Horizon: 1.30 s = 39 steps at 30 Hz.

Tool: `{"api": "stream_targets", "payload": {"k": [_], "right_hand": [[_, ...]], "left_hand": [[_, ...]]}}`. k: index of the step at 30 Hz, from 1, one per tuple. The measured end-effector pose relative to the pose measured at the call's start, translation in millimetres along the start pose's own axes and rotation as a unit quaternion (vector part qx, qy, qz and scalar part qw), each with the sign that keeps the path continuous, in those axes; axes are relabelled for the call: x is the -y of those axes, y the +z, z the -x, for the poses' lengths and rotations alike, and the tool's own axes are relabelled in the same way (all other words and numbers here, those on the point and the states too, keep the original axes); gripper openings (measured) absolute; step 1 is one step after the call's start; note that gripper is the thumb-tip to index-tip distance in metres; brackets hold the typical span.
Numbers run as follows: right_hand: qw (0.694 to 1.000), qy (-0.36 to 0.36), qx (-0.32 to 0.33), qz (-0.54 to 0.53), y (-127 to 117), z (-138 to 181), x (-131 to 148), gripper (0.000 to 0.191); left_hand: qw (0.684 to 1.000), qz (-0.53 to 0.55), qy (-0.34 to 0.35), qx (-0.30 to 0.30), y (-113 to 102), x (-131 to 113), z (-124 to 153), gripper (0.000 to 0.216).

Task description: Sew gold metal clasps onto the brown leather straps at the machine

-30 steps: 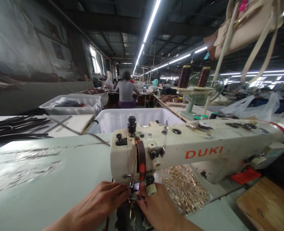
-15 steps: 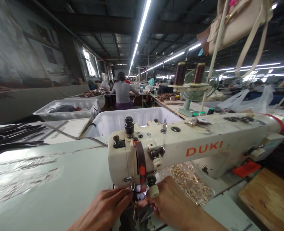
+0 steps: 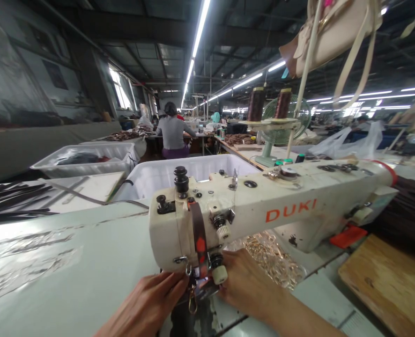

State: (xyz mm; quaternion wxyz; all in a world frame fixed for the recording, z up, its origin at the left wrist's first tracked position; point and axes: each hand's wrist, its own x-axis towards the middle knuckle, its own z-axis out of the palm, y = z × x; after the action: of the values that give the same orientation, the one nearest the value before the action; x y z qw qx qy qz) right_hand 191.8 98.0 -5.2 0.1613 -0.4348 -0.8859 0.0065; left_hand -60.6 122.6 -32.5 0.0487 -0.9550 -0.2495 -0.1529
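Holding a strap [image 3: 193,292] under the needle, left hand [image 3: 151,304] and right hand [image 3: 244,283] pinching it, we must next feed it straight.

A bag-sewing factory hall: an industrial sewing machine [image 3: 263,215], thread cones [image 3: 255,104], white bins [image 3: 88,157], strip lights [image 3: 196,35]

Glossy painted-metal sewing machine [image 3: 263,210], shiny gold metal rings [image 3: 274,262], rough wooden board [image 3: 386,281].

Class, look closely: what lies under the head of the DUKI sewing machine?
Both hands, left hand and right hand, meet there on a dark strap with a metal clasp. The needle is hidden.
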Motion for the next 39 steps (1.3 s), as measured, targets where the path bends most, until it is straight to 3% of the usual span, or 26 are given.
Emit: {"api": "stream_targets", "payload": {"k": [7, 12, 14, 18, 21, 26, 30, 35, 39], "right_hand": [[0.999, 0.046, -0.006, 0.006, 7, -1, 6, 0.014], [0.999, 0.054, 0.007, -0.001, 23, -6, 9, 0.019], [0.997, 0.073, 0.008, 0.007, 29, -9, 8, 0.017], [0.997, 0.075, -0.008, -0.027, 25, -10, 5, 0.019], [0.998, 0.025, -0.018, -0.046, 13, -3, 9, 0.014], [0.981, -0.165, 0.002, 0.101, 9, 3, 24, 0.005], [0.967, -0.206, -0.013, 0.151, 21, -3, 33, 0.005], [0.968, -0.186, -0.029, 0.165, 22, -2, 34, 0.01], [0.982, -0.104, -0.033, 0.154, 14, 1, 25, 0.018]], "left_hand": [[0.999, 0.023, -0.017, 0.022, -11, -2, -10, 0.033], [0.981, 0.175, -0.084, -0.001, -15, 10, -20, 0.023], [0.977, 0.185, -0.102, -0.017, -15, 14, -24, 0.02], [0.985, 0.159, -0.071, -0.016, -17, 14, -28, 0.024], [0.99, 0.138, -0.023, 0.001, -24, 11, -29, 0.026], [0.995, 0.1, 0.004, 0.001, -29, 10, -30, 0.024], [0.997, 0.073, 0.007, -0.007, -28, 8, -31, 0.026], [0.998, 0.053, -0.023, -0.007, -34, 0, -31, 0.025], [0.997, 0.049, -0.05, 0.01, -39, -5, -29, 0.018]]}}
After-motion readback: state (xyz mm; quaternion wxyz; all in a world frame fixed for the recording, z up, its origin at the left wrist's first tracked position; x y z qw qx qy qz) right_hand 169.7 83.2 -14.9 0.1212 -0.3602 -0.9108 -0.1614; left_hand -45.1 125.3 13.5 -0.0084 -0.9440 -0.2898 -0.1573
